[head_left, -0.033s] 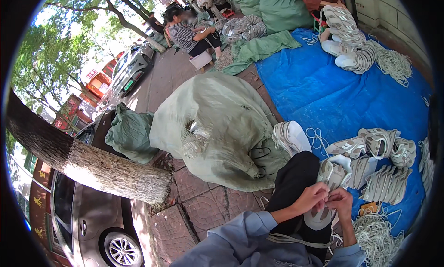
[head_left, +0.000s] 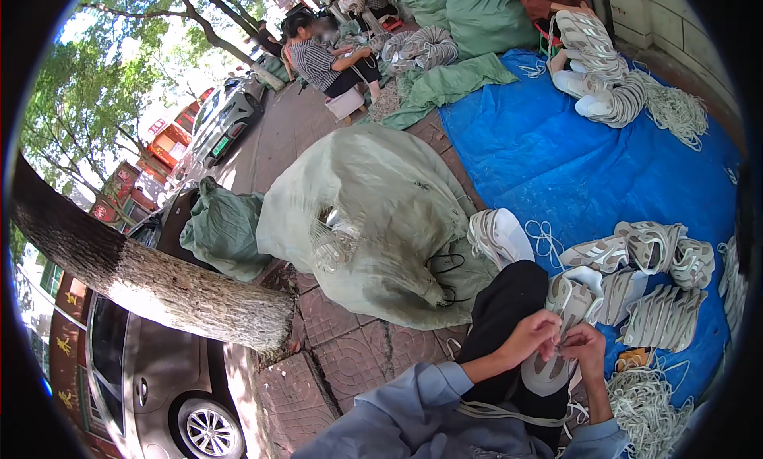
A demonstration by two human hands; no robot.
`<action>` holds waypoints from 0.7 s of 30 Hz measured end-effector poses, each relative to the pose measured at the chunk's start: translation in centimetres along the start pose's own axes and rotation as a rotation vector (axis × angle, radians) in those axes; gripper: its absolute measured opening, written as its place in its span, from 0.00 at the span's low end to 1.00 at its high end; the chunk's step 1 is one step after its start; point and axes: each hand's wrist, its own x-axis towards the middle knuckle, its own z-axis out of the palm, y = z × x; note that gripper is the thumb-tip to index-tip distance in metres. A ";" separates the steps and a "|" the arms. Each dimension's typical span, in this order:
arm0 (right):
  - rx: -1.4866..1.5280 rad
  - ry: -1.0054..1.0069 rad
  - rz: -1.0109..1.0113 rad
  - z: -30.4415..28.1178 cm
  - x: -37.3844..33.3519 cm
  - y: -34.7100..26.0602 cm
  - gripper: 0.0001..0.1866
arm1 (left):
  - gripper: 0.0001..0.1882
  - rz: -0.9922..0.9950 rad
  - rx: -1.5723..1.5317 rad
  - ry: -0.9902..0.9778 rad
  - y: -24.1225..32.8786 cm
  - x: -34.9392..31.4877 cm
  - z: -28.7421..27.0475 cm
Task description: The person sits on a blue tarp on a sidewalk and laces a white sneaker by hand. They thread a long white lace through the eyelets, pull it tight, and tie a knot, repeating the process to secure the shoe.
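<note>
A beige and white shoe upper [head_left: 548, 377] lies across my lap, its rounded toe toward me and its collar pointing away. Over its lacing area my left hand [head_left: 531, 336] is closed in a pinch; whatever sits between its fingertips is too small to make out. My right hand [head_left: 586, 348] grips the upper's right side, thumb and fingers bent together close to the left fingertips. A pale shoelace [head_left: 509, 414] runs over my lap below the hands. Past my knee, another white and beige upper [head_left: 501, 236] rests against a large sack.
More uppers [head_left: 666, 316] sit in rows on a blue tarp [head_left: 588, 165], with a heap of white laces [head_left: 648, 411] at the near right. The pale green sack [head_left: 366, 213] bulges ahead. A tree trunk [head_left: 199, 296] and parked car [head_left: 151, 379] stand left; people [head_left: 322, 61] sit farther off.
My left hand has shifted slightly up and to the left, its fingertips a little farther from my right hand. My right hand and the shoe upper look nearly unchanged.
</note>
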 end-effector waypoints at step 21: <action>-0.925 0.274 -0.076 -14.1 -6.9 -2.2 0.05 | 0.20 0.687 -0.057 0.750 28.7 -16.0 -41.0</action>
